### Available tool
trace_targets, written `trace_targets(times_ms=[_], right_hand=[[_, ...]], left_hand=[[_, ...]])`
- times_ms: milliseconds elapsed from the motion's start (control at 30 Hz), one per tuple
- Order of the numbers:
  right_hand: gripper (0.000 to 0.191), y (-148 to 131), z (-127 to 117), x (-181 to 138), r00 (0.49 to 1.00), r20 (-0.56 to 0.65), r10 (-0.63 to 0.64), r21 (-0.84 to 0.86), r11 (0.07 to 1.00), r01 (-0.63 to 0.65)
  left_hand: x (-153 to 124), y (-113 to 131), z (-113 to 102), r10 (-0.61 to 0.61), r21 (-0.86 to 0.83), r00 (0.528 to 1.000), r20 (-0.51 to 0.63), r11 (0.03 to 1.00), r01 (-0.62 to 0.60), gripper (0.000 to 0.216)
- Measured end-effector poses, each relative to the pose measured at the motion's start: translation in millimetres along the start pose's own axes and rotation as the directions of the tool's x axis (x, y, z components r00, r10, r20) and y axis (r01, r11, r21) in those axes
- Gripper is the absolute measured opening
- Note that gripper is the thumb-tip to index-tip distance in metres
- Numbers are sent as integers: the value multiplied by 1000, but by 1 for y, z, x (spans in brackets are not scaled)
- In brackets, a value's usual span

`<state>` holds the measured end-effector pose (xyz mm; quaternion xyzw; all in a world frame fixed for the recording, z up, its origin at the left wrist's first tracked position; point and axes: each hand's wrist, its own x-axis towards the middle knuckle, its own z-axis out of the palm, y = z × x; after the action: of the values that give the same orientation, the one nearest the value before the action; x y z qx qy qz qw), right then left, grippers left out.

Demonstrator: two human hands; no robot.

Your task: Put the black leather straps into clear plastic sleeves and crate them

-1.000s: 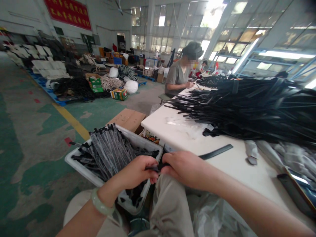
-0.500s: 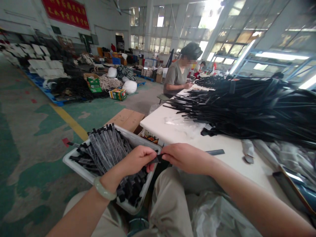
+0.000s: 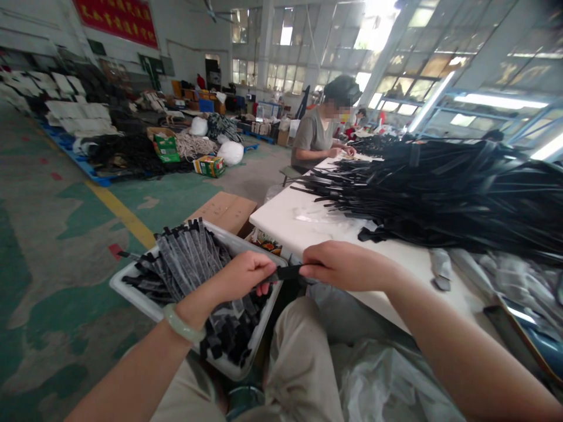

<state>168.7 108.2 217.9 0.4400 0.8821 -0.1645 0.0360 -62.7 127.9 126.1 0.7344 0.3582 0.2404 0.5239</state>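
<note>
Between my two hands stretches a short black strap (image 3: 289,272), level and fairly taut. My left hand (image 3: 246,274), closed, pinches its left end above the rim of a white plastic bin (image 3: 125,291). The right end sits in the closed fingers of my right hand (image 3: 341,265), beside the front edge of the white table (image 3: 281,218). Inside the bin lie many dark strips in clear plastic wrapping (image 3: 189,258), with loose black ends toward the near side. My fingers hide both ends of the strap.
A large heap of black straps (image 3: 440,187) covers the table's far right. Crumpled clear plastic (image 3: 387,381) lies by my knee. A cardboard box (image 3: 226,211) stands behind the bin. A person in a grey shirt (image 3: 312,138) sits at the table's far side.
My hands have moved apart, the right one to the right and slightly up, so more of the black strap shows between them. The dark piece on the table edge is now hidden.
</note>
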Motion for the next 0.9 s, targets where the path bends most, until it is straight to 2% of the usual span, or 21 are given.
trace_targets(times_ms=[100, 167, 300, 400, 533, 633, 700, 800, 900], right_hand=[[36, 26, -16, -12, 999, 30, 41, 115, 992, -44], [35, 31, -21, -10, 999, 24, 38, 168, 985, -42], [29, 6, -11, 13, 1000, -6, -14, 171, 985, 15], [28, -7, -6, 21, 1000, 25, 11, 189, 982, -16], [40, 8, -21, 3, 997, 78, 21, 200, 979, -36], [39, 16, -29, -4, 997, 72, 36, 259, 964, -54], [36, 8, -25, 2, 995, 87, 45, 303, 950, -69], [31, -11, -11, 19, 983, 143, 118, 321, 934, -159], [33, -26, 3, 37, 980, 123, 156, 350, 917, -190]], left_hand=[[-7, -3, -16, -14, 56, 997, -72, 998, 18, 45], [-4, 0, -15, -5, 50, 998, -65, 999, 9, 45], [11, 13, 6, 35, -3, 999, -28, 999, -35, 47], [14, 18, 8, 55, 15, 997, -60, 998, -54, 46], [4, 15, -10, 39, 67, 993, -111, 997, -32, 43], [3, 17, -10, 33, 51, 995, -92, 998, -29, 42], [7, 20, -2, 51, 35, 997, -65, 998, -49, 41], [11, 25, 6, 88, 35, 995, -53, 996, -86, 38], [7, 22, 3, 101, 39, 990, -99, 994, -98, 31]])
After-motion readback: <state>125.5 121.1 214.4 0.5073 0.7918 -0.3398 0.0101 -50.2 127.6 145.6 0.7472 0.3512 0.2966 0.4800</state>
